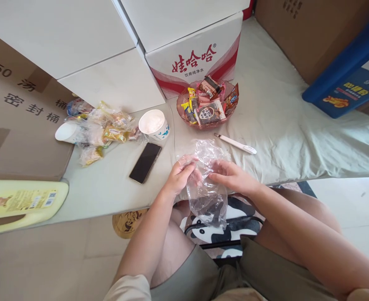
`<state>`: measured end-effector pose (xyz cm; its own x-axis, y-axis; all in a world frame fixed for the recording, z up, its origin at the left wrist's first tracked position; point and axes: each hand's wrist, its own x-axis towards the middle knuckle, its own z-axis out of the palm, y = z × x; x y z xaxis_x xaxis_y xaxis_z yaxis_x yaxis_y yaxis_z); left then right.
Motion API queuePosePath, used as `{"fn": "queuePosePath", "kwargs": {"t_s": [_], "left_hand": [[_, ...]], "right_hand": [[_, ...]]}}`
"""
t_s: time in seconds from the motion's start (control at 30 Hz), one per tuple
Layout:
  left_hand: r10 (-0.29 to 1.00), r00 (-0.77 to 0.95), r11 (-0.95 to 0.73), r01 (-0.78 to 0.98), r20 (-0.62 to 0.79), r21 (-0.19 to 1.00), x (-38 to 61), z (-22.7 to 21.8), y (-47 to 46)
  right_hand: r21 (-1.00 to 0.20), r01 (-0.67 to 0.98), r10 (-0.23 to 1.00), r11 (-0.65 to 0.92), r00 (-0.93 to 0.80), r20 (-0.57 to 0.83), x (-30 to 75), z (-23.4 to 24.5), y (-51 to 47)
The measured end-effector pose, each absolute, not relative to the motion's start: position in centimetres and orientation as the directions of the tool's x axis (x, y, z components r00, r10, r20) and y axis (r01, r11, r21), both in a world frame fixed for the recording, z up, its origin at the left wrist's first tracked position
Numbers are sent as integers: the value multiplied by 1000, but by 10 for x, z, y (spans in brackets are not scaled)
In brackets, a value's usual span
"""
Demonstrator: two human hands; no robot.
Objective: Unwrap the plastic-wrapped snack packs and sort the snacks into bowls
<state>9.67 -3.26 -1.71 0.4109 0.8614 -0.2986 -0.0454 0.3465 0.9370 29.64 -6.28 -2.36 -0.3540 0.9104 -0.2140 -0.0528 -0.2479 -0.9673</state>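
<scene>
Between my two hands is a clear plastic bag [207, 196], crumpled and hanging down over the bench edge. My left hand [184, 173] has its fingers closed on the bag's left side. On the other side, my right hand [231, 175] grips it too, with some fingers behind the film. Just beyond the bag lies a white utility knife [236, 143]. A pink glass bowl [203, 124] heaped with wrapped snacks stands farther back. Left of the hands are a black phone [145, 163] and a white paper cup [154, 125] with pale contents.
Several bagged snacks [115, 125] and a tipped paper cup [69, 132] lie at the left. Cardboard boxes [21, 113], a printed white carton [197, 58] and a blue container [347, 71] stand around. A yellow jug [24, 205] lies at the left edge.
</scene>
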Motion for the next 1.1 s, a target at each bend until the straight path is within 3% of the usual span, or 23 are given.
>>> {"fn": "queuePosePath", "kwargs": {"t_s": [0.1,0.23,0.33,0.53,0.73,0.93,1.0,1.1], "left_hand": [[828,452,375,-4,-333,927,97,-18,-32],[856,393,356,27,-338,934,96,-19,-28],[879,349,357,-28,-325,934,95,-18,-26],[924,215,354,-165,-317,920,96,-10,-25],[922,208,353,-111,-325,929,97,-8,-24],[930,229,326,-145,-289,934,95,-13,-21],[944,223,274,-123,-243,954,95,-15,-20],[965,256,19,135,-54,991,95,-17,-21]], "right_hand": [[-983,27,914,-184,-363,-181,297,-21,-63],[-984,21,965,-179,-191,-179,298,-20,-62],[-975,-52,970,-218,-122,-210,299,-21,-62],[-989,-114,994,-97,-70,-90,300,-25,-62],[-970,-128,978,-207,-48,-202,303,-29,-65],[-881,-454,990,-132,-13,-142,306,-16,-62],[-866,-481,987,-136,8,-159,308,-15,-59],[-909,-373,979,-184,14,-204,311,-20,-55]]}}
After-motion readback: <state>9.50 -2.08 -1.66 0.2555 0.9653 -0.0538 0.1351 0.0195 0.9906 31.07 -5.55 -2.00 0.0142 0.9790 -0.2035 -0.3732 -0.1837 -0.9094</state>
